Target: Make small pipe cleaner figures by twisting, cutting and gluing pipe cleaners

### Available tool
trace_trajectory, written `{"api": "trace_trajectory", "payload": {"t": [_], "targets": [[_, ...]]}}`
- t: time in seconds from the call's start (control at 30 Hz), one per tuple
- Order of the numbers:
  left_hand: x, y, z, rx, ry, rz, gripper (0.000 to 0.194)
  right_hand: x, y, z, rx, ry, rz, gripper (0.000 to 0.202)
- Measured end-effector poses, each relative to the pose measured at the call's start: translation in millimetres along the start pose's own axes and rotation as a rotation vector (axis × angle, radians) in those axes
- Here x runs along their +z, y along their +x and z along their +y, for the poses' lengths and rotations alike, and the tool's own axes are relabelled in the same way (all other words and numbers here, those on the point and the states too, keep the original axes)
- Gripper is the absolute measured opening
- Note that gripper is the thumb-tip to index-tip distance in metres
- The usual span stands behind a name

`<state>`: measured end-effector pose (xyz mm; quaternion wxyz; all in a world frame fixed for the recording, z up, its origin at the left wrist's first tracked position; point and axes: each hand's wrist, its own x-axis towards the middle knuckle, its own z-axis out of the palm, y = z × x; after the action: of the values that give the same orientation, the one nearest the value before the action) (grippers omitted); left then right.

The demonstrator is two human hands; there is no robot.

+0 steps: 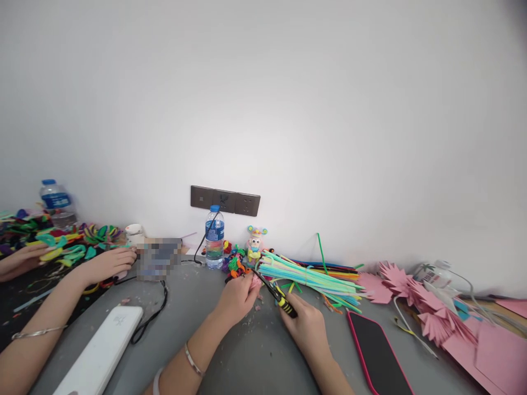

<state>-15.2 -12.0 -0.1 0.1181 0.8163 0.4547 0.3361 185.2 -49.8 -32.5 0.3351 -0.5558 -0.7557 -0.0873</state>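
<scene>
Two hands work over the gray tabletop (pixel 263 356): the left (pixel 236 299) pinches a small pink piece (pixel 256 282); the right (pixel 302 323) grips black-and-yellow-handled scissors (pixel 287 307), tips beside it.

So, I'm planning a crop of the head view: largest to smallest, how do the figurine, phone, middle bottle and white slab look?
1. Phone and white slab: too close to rank, both cut off below
2. Middle bottle
3. Figurine
</scene>
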Motion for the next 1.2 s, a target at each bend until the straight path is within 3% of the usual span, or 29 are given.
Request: {"api": "trace_trajectory", "payload": {"t": [0.13,0.23,0.37,0.53,0.7,1.2], "targets": [[-2.5,-1.3,3.4,0.008,0.014,-0.038,0.011,-0.9,-2.1,-1.3,0.094,0.113,-0.057,0.012],[-3.4,-2.2,5.4,0.013,0.003,-0.063,0.012,-1.5,-3.4,-1.0,0.153,0.158,-0.073,0.014],[-1.5,-2.3,3.4,0.015,-0.006,-0.057,0.018,-0.4,-4.9,3.0,0.234,0.288,0.007,0.012],[0.5,-3.1,1.0,0.014,-0.003,-0.045,0.022,2.0,-4.7,12.6,0.456,0.489,0.117,0.031],[-1.8,-2.7,4.5,0.03,-0.024,-0.06,0.019,1.4,-1.3,18.5,0.56,0.583,0.167,0.041],[1.1,-3.4,1.1,0.026,-0.045,-0.048,0.022,-12.7,8.4,21.8,0.566,0.822,-0.135,0.046]]}}
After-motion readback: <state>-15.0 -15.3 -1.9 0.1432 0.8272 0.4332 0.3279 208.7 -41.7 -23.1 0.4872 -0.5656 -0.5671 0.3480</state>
